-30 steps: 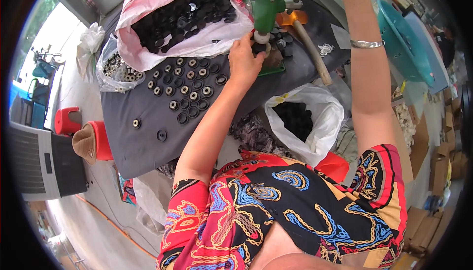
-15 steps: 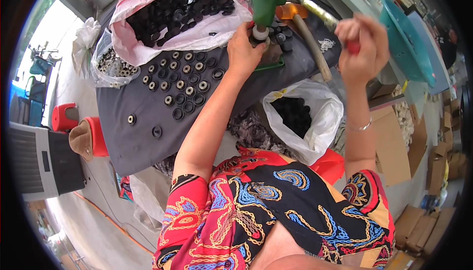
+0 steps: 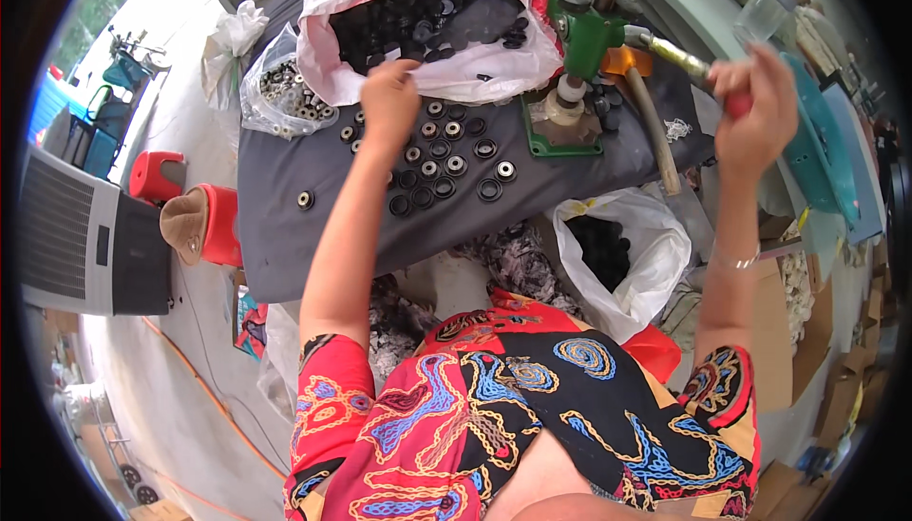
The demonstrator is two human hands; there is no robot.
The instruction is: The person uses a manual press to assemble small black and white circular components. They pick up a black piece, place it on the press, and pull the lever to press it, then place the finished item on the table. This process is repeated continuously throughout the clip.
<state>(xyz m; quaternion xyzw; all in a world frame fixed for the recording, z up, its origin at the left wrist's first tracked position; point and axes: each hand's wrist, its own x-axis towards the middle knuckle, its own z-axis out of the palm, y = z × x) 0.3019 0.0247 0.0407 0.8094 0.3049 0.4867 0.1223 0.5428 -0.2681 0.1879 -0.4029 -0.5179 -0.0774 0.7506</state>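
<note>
My right hand (image 3: 755,117) is closed round the red knob of the press lever (image 3: 676,54). This lever runs from a green hand press (image 3: 581,41), whose base stands on the dark cloth. Over the near edge of a sack (image 3: 446,84) my left hand (image 3: 389,103) has its fingers curled together; what they hold, if anything, is hidden. Below and beside that hand lie several black rings (image 3: 490,189), some with a metal bearing (image 3: 456,165) in the middle. Black round parts (image 3: 380,22) fill the sack.
A clear bag of metal bearings (image 3: 294,94) sits left of the sack. A hammer (image 3: 651,122) lies right of the press. Below the table edge is a white bag of black parts (image 3: 655,255). A teal basin (image 3: 817,141) stands right; red stools (image 3: 223,227) and a grey cooler (image 3: 66,227) stand left.
My left hand has left the press and moved left to the sack's edge above the rings. My right hand remains on the lever knob. The whole view has shifted, with the table further right.
</note>
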